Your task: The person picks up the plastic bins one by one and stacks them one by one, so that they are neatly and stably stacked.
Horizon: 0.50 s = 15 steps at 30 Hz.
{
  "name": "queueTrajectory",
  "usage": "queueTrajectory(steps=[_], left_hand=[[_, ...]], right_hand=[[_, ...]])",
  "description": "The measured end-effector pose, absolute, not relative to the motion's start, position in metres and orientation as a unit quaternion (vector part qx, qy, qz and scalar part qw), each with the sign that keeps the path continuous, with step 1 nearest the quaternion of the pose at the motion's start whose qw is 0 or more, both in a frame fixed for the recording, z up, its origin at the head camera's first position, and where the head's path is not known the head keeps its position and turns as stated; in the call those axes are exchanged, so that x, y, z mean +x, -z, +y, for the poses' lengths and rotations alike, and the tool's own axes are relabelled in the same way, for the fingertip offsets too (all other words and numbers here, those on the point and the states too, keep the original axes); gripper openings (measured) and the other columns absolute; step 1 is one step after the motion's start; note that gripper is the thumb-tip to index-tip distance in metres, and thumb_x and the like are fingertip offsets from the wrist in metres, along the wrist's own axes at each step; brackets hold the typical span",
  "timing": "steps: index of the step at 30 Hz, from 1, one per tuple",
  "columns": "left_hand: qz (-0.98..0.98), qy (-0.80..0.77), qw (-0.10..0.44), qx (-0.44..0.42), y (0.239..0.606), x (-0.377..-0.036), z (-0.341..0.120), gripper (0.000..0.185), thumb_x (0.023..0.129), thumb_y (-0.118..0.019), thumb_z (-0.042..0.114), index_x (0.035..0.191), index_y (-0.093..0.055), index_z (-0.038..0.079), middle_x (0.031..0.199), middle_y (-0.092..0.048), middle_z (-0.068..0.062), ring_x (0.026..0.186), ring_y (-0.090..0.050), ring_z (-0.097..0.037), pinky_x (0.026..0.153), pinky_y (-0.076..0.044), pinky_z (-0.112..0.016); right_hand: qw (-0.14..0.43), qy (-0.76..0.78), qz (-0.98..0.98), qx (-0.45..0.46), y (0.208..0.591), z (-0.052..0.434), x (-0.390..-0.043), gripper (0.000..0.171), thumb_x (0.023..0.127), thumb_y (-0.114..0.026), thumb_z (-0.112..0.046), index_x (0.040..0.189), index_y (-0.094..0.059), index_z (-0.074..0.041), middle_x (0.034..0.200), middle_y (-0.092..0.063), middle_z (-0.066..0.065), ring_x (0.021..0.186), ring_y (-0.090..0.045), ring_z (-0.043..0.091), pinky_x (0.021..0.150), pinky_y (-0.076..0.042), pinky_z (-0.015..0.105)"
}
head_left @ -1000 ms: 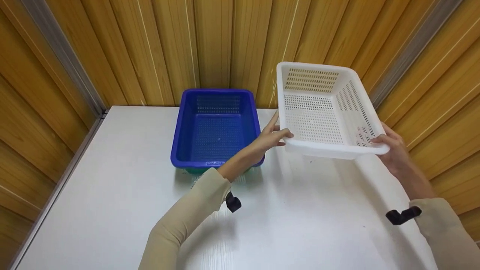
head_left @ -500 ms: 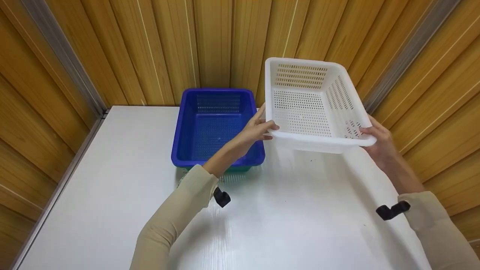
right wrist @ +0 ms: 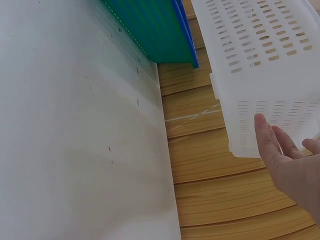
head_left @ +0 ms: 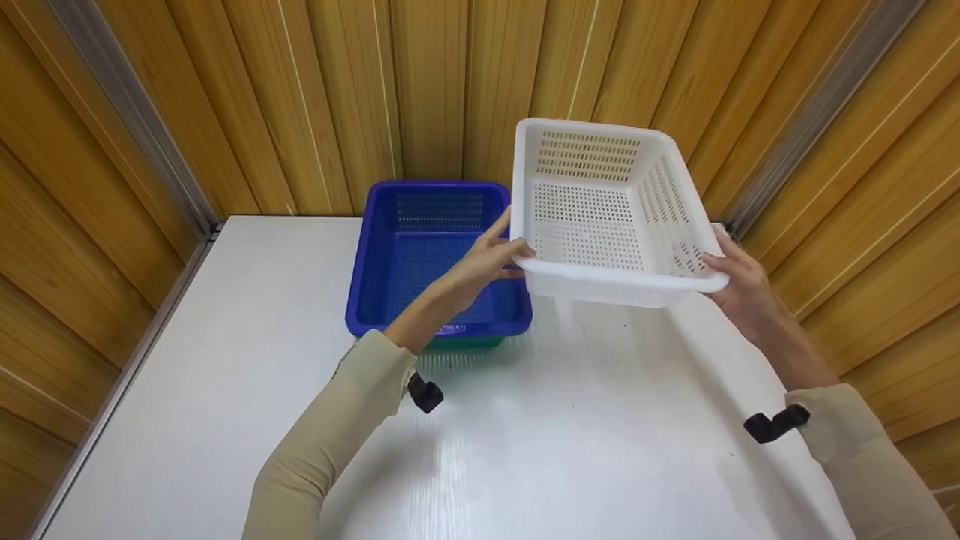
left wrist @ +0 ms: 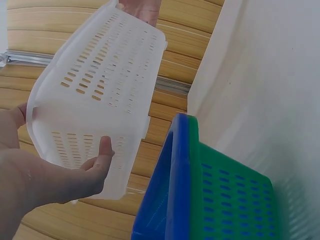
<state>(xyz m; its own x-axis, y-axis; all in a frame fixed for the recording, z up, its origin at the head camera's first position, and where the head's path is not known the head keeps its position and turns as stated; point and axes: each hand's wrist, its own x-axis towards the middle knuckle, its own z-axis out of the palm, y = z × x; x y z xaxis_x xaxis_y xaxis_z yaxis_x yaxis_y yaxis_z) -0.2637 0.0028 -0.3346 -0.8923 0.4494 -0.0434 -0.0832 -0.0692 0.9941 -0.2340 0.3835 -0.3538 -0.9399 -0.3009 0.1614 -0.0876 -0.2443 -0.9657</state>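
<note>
Both hands hold a white perforated plastic basket (head_left: 589,225) in the air, tilted with its inside facing me. The left hand (head_left: 480,266) grips its near left corner, thumb over the rim and fingers against the outer wall. At the near right corner the right hand (head_left: 742,289) grips likewise, its fingers spread on the outside in the right wrist view. Just left of the white basket, a blue basket (head_left: 360,277) sits nested in a green basket (left wrist: 235,195) on the table. The left forearm covers part of the blue rim.
A white table (head_left: 225,360) carries the nested baskets near its back edge. Wood-patterned walls (head_left: 427,90) stand behind and at both sides, with metal corner posts (head_left: 135,112). A black wrist mount (head_left: 426,394) sticks out from the left sleeve.
Both hands have carried the white basket leftward, and its left edge now stands close to the blue basket's right side. The nested blue and green baskets have stayed in place.
</note>
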Motion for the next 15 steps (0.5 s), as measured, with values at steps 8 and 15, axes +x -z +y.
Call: queueTrajectory(steps=[8, 15], left_hand=[[0.667, -0.701, 0.193, 0.165, 0.33, -0.267, -0.015, 0.082, 0.084, -0.059, 0.016, 0.151, -0.016, 0.038, 0.132, -0.054, -0.006, 0.108, -0.061, -0.028, 0.097, -0.046, -0.048], [0.655, -0.712, 0.185, 0.174, 0.33, -0.269, -0.037, 0.082, 0.085, -0.059, 0.014, 0.151, -0.017, 0.037, 0.136, -0.052, -0.01, 0.114, -0.058, -0.03, 0.099, -0.043, -0.051]], right_hand=[[0.08, 0.769, 0.607, -0.181, 0.357, 0.372, -0.231, 0.056, 0.1, -0.036, -0.004, 0.152, -0.017, -0.011, 0.152, -0.028, 0.015, 0.128, -0.045, 0.023, 0.098, -0.047, 0.031], [0.07, 0.757, 0.629, -0.165, 0.356, 0.349, -0.24, 0.058, 0.099, -0.042, -0.009, 0.153, -0.019, -0.015, 0.155, -0.025, 0.014, 0.132, -0.042, 0.022, 0.097, -0.047, 0.03]])
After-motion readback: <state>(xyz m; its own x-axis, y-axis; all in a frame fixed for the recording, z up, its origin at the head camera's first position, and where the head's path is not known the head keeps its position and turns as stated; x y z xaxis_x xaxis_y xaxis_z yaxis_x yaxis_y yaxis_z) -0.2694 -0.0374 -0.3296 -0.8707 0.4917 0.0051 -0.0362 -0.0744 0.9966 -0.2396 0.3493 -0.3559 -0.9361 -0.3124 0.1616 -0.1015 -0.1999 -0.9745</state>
